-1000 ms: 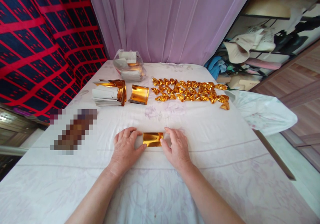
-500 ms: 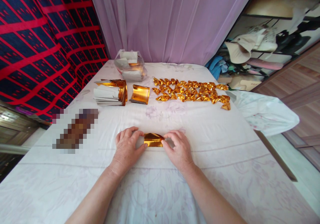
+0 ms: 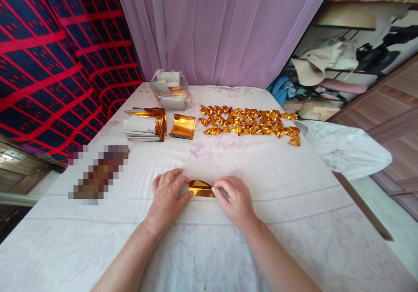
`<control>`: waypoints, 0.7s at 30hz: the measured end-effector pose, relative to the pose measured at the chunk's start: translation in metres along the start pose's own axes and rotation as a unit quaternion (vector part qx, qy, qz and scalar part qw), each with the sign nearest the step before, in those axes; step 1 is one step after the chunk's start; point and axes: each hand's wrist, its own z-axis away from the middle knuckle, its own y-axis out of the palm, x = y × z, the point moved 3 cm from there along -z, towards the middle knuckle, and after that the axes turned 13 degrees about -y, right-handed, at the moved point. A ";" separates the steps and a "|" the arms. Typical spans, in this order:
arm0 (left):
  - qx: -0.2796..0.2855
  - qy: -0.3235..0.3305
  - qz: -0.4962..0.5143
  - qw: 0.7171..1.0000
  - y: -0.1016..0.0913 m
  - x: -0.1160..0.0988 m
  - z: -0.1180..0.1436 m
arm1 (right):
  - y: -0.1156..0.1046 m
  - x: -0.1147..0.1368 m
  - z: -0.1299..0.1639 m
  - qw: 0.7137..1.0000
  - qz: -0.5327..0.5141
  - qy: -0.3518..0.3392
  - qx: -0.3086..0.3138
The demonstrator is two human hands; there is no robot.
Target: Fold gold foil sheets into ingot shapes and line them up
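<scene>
Between my hands, low over the cloth, is a strip of folded gold foil paper (image 3: 201, 189). A crease runs along its length, and its upper edge bows upward. My left hand (image 3: 168, 196) pinches the left end, thumb in front and fingers behind. At the other end, my right hand (image 3: 233, 197) has thumb and forefinger closed on the right corner. Farther back lie a small pile of gold foil sheets (image 3: 183, 125), a thicker stack of sheets (image 3: 140, 129) with pale backs, and several rows of folded gold foil pieces (image 3: 250, 120).
A clear plastic bag (image 3: 170, 89) of more sheets stands at the back left. The flowered tablecloth (image 3: 209, 244) spreads under everything. A purple curtain (image 3: 212, 31) hangs behind, a red-and-navy cloth (image 3: 65, 61) at left. Shelves with a cap (image 3: 308, 69) stand at right. A blurred patch (image 3: 101, 174) hides something at left.
My right thumb and forefinger have closed tighter on the right corner of the foil paper, whose upper edge now bows more. The whole view has shifted slightly.
</scene>
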 end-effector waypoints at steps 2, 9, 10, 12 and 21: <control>-0.002 0.001 -0.001 1.000 0.001 0.001 0.000 | 0.000 -0.001 0.001 1.000 -0.002 -0.006 0.007; 0.018 -0.007 -0.002 1.000 0.000 0.000 -0.002 | -0.001 -0.003 0.003 1.000 0.000 0.007 0.025; 0.020 -0.008 -0.002 1.000 0.000 0.000 -0.002 | -0.001 -0.004 0.004 0.999 -0.003 0.011 0.030; 0.021 -0.009 0.001 1.000 0.000 -0.001 -0.002 | -0.001 -0.005 0.004 0.999 -0.009 0.016 0.042; 0.022 -0.001 0.027 0.999 -0.003 -0.005 0.000 | 0.001 -0.012 0.006 0.995 -0.054 0.063 0.062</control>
